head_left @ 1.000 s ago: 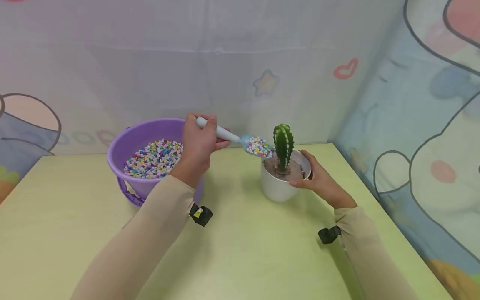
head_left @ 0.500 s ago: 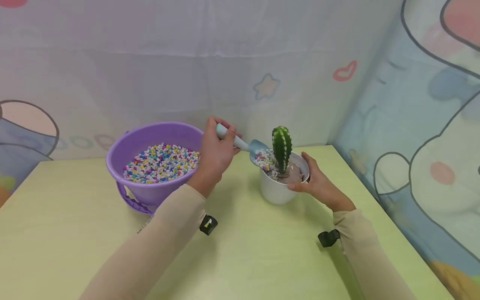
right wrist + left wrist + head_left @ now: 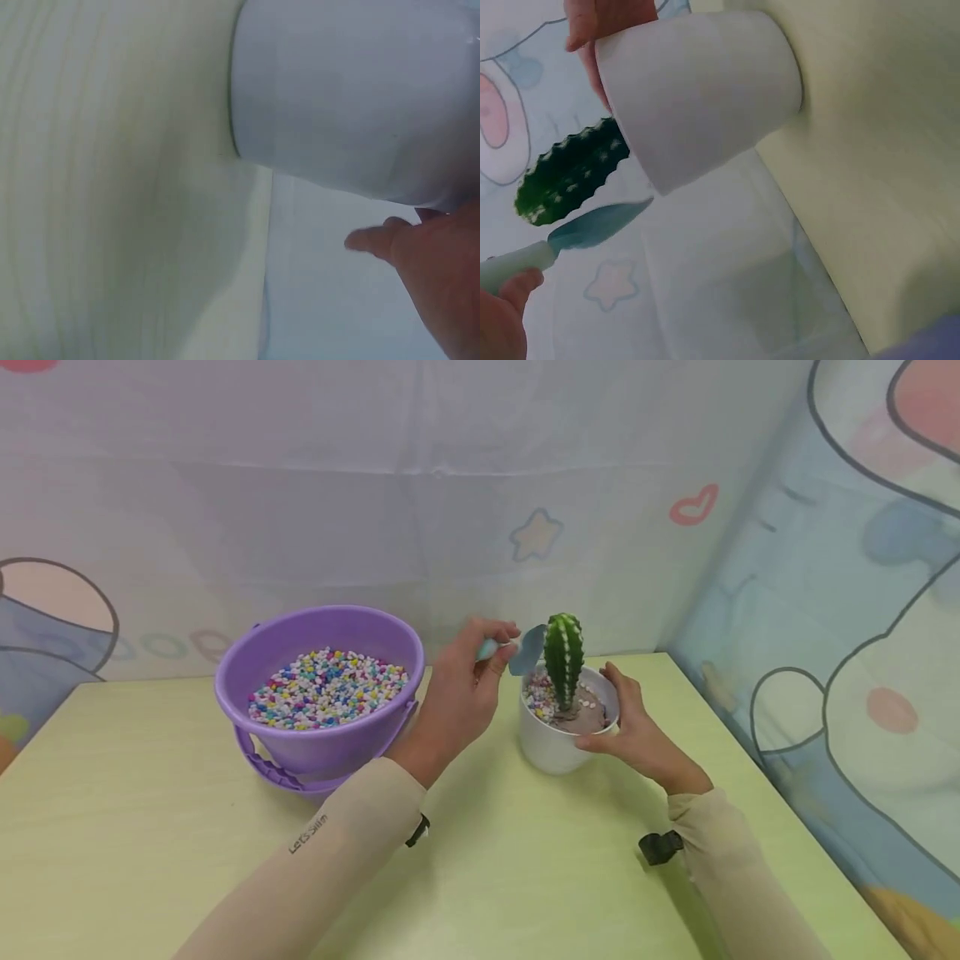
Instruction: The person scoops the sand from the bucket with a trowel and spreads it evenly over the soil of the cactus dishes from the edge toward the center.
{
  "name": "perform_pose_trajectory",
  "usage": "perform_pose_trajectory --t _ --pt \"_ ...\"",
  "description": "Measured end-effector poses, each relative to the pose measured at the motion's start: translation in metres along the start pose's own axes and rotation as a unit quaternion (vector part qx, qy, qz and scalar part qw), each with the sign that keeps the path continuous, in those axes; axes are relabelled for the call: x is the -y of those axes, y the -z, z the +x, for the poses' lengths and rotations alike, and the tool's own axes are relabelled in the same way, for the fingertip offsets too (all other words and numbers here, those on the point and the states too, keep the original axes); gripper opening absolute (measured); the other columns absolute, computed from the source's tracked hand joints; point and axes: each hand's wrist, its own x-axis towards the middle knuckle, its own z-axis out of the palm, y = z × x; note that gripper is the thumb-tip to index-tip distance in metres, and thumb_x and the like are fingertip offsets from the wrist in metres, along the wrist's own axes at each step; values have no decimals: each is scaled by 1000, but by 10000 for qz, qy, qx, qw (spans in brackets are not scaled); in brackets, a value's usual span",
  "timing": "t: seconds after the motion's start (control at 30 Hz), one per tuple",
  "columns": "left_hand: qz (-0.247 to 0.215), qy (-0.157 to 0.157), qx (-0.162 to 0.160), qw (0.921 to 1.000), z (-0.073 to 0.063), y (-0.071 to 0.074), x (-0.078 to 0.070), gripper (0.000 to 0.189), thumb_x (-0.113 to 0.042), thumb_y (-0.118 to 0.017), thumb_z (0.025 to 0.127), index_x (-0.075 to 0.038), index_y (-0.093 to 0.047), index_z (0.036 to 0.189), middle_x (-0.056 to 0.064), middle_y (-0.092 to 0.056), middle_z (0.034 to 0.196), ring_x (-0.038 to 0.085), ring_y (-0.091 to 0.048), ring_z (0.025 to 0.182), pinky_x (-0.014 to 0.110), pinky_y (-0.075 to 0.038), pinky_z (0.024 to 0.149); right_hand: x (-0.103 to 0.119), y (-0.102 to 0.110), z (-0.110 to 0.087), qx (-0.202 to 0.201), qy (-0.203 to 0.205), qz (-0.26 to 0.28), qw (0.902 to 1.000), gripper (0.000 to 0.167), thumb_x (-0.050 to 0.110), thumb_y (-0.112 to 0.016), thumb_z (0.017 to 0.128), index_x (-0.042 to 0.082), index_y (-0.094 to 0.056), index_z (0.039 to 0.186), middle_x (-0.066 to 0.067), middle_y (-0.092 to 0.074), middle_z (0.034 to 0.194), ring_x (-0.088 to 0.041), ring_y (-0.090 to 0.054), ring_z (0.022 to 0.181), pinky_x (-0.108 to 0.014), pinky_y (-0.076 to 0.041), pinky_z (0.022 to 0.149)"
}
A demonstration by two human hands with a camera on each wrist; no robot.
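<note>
My left hand [image 3: 457, 693] pinches the handle of a small light-blue toy shovel [image 3: 528, 650], its blade tipped steeply over the left side of a white flowerpot [image 3: 555, 750]. In the left wrist view the blade [image 3: 600, 225] points at the pot's rim, beside the cactus [image 3: 574, 172]. Colourful pebbles [image 3: 542, 693] lie on the left part of the soil, around the foot of the green cactus [image 3: 564, 660]; a few are scattered farther right. With thumb in front and fingers behind, my right hand [image 3: 637, 731] holds the pot's right rim.
A purple bucket [image 3: 322, 745] stands left of the pot, part-filled with multicoloured pebbles [image 3: 330, 689], its handle hanging down in front. Both stand on a pale yellow-green table [image 3: 510, 868]. A printed cloth backdrop [image 3: 360, 527] rises behind and along the right side.
My left hand has moved right and turned the shovel, and its load of pebbles has slid off into the pot. My right hand has stayed on the rim.
</note>
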Motion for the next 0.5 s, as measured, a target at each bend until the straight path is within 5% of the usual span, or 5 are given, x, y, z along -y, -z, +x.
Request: perform_pose_trajectory --t 0.17,0.37,0.5 --pt "-226 -515 -264 9981 -1 4 -3 5 -3 -54 101 -3 -49 101 14 -64 117 20 -56 122 30 -53 78 5 0 0 33 82 294 9995 106 21 -78 86 18 1 158 -4 -3 162 -28 -10 146 -63 -15 112" --pt "-346 -316 -243 9986 -7 7 -1 6 -3 -55 100 -5 -49 100 12 -64 115 18 -58 118 28 -52 73 2 -3 0 -133 55 -39 9999 107 24 -81 83 15 -4 158 -11 -9 157 -31 -16 142 -61 -21 110" --pt "-494 -197 -658 9964 -11 16 -2 6 -5 -55 100 -2 -50 102 14 -67 114 20 -62 109 24 -51 68 0 -5 1 -47 6 31 10000 109 24 -80 84 15 -1 158 -11 -6 160 -32 -13 144 -61 -19 111"
